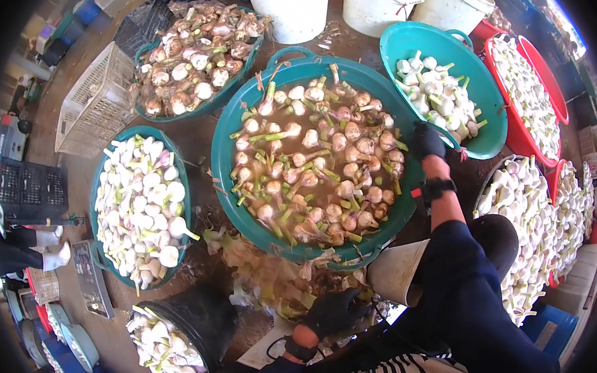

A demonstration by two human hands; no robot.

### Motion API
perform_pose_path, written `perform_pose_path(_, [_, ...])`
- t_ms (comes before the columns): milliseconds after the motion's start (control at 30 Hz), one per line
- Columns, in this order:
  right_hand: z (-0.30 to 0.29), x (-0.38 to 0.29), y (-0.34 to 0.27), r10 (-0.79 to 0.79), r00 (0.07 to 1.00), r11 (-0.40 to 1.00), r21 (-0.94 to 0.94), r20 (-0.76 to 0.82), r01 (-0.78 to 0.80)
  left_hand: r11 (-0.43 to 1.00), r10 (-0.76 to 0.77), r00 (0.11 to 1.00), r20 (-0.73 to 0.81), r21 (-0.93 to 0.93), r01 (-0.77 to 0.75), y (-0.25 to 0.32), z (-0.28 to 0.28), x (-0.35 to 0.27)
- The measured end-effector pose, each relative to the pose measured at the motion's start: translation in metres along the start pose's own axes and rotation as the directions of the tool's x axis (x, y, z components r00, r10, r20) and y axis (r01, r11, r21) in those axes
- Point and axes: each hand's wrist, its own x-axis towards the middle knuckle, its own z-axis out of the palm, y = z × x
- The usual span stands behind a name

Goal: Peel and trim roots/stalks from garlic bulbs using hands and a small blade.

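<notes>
My right hand (430, 140), in a black glove, has its fingers at the near rim of a green plastic basin (489, 118) that holds peeled white garlic bulbs (439, 93). Left of it stands a large green tub (227, 196) of brown water with unpeeled garlic bulbs (352, 131) floating in it. Low in the view, my left hand (335, 313), also black-gloved, is over a heap of garlic skins (271, 280) below the tub; its fingers are partly lost against dark cloth, so whether it holds anything cannot be told.
Around me stand a green tub of dirty garlic (188, 65), an oval tub of cleaned garlic (141, 206), a tipped black bucket (209, 320), white buckets (290, 7), a plastic crate (96, 101) and red basins (498, 97) of garlic. Part of another person (23, 249) shows at far left.
</notes>
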Motion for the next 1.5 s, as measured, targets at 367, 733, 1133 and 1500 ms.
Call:
perform_pose_path(367, [0.034,-0.057,-0.033,-0.273,0.929,0.950,-0.082,0.251,0.301,0.481,-0.345,0.847,-0.405,-0.851,-0.210,-0.010,-0.021,0.011])
perform_pose_path(733, [-0.001,-0.227,-0.116,-0.714,0.686,0.532,0.746,0.140,0.401,0.296,-0.355,0.728,-0.587,-0.809,-0.507,-0.022,-0.050,-0.007])
perform_pose_path(1133, [-0.002,-0.258,-0.132,-0.593,0.804,0.611,0.630,-0.037,0.480,0.807,-0.297,0.378,-0.877,-0.442,-0.392,-0.039,-0.035,0.000])
perform_pose_path(1500, [0.014,-0.247,-0.109,-0.489,0.839,0.609,0.783,0.241,0.129,0.577,-0.352,0.657,-0.667,-0.707,-0.409,-0.032,-0.054,-0.024])
